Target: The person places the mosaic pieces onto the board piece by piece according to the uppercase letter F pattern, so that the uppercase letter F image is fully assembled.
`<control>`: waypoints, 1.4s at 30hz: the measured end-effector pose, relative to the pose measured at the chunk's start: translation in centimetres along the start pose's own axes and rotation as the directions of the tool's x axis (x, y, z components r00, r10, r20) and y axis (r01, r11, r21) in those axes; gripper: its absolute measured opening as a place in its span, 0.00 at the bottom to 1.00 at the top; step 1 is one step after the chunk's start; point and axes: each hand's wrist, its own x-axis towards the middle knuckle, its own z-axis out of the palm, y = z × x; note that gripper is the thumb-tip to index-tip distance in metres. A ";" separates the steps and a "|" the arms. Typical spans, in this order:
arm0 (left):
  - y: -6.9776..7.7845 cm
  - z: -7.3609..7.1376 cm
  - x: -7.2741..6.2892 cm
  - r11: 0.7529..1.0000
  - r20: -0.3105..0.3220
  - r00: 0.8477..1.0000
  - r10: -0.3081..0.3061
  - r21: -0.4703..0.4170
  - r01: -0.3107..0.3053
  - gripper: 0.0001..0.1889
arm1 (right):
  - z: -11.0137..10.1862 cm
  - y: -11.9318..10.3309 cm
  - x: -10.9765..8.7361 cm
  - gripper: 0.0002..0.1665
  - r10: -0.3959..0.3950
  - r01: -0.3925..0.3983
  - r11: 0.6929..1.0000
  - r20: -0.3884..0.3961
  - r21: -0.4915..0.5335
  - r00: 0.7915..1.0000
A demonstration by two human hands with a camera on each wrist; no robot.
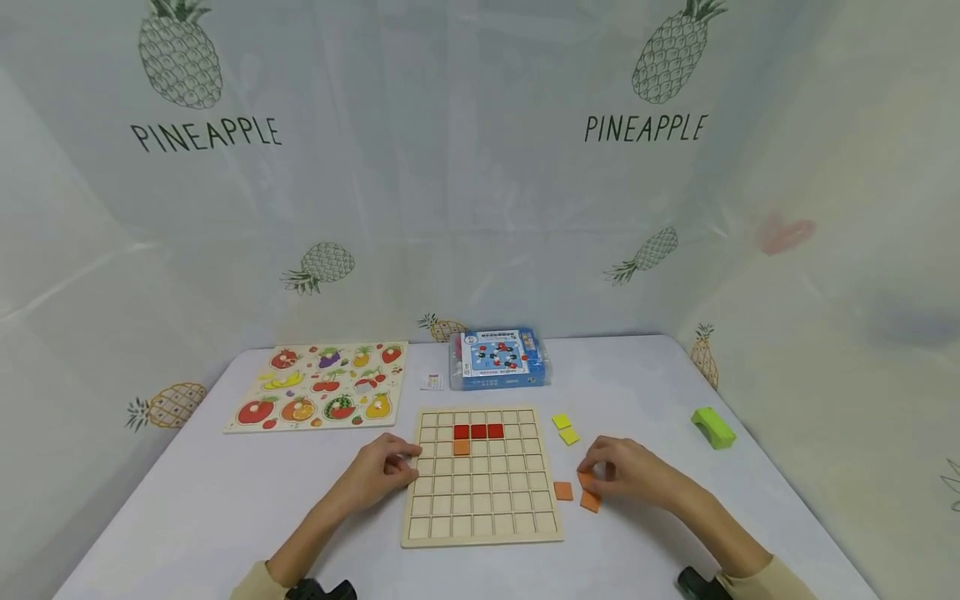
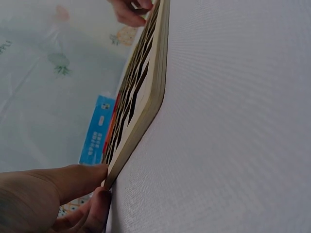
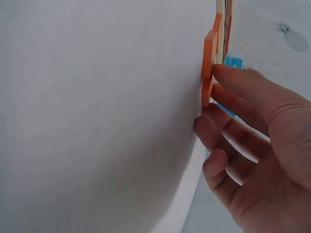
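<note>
A wooden grid board (image 1: 483,505) lies in front of me, with three red tiles (image 1: 478,432) in a row and one orange tile (image 1: 462,448) below the leftmost. My left hand (image 1: 375,473) touches the board's left edge; the left wrist view shows its thumb (image 2: 92,175) right at the rim. To the right of the board, my right hand (image 1: 626,471) pinches an orange square tile (image 3: 207,92) between thumb and index finger, its other fingers loosely bent. Beside that lie a second orange tile (image 1: 591,502) and a third orange tile (image 1: 563,491).
Two yellow tiles (image 1: 566,429) lie right of the board's upper part. Farther right sits a green block (image 1: 713,427). Behind the board stand a blue box (image 1: 501,360) and a small card (image 1: 432,382). A fruit puzzle board (image 1: 315,387) lies at the back left.
</note>
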 end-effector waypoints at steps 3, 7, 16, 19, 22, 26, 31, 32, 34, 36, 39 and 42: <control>0.0 0.0 0.1 1.000 0.005 1.000 -0.017 0.014 0.017 0.17 | -0.1 0.1 -0.1 0.12 -0.017 0.017 1.000 0.004 0.002 1.000; 0.0 0.0 0.2 0.999 0.008 1.000 -0.022 0.026 0.021 0.17 | 0.0 0.4 -0.1 0.11 -0.038 0.038 0.999 -0.008 0.003 0.999; -0.1 0.0 0.0 1.000 -0.002 1.000 0.000 0.022 0.000 0.17 | 0.2 0.4 0.1 0.11 -0.022 0.022 1.000 -0.015 -0.010 1.000; -0.1 0.0 0.0 1.000 -0.009 1.000 0.002 0.021 -0.002 0.17 | 0.1 0.3 0.1 0.11 -0.019 0.019 1.000 -0.010 -0.011 1.000; -0.2 0.1 0.1 1.000 -0.010 1.000 -0.003 0.027 0.004 0.17 | 0.0 0.1 0.2 0.11 -0.006 0.006 1.000 -0.010 -0.016 1.000; -0.2 0.1 0.2 0.999 -0.004 1.000 -0.017 0.032 0.017 0.17 | 0.0 -0.1 0.3 0.10 0.023 -0.023 1.000 -0.008 -0.018 1.000; -0.3 0.1 0.2 0.999 0.006 1.000 -0.025 0.031 0.025 0.17 | 0.2 -0.1 0.5 0.09 0.038 -0.038 0.999 -0.008 -0.025 0.999; -0.3 0.1 0.2 0.999 0.007 1.000 -0.024 0.032 0.024 0.17 | 0.3 -0.2 0.6 0.09 0.039 -0.039 0.999 -0.011 -0.026 0.999; -0.2 0.1 0.2 0.999 0.008 1.000 -0.024 0.031 0.024 0.17 | 0.3 -0.3 0.7 0.10 0.039 -0.040 0.999 -0.017 -0.029 0.999; -0.2 0.1 0.2 0.999 0.006 1.000 -0.023 0.032 0.022 0.17 | 0.4 -0.4 0.8 0.10 0.044 -0.045 0.998 -0.024 -0.034 0.999; -0.2 0.1 0.2 0.999 0.004 1.000 -0.021 0.033 0.021 0.17 | 0.3 -0.9 1.2 0.10 0.044 -0.046 0.998 -0.036 -0.042 0.998; -0.2 0.1 0.2 0.999 0.002 1.000 -0.018 0.034 0.018 0.17 | 0.2 -1.3 1.6 0.10 0.027 -0.029 0.998 -0.046 -0.049 0.999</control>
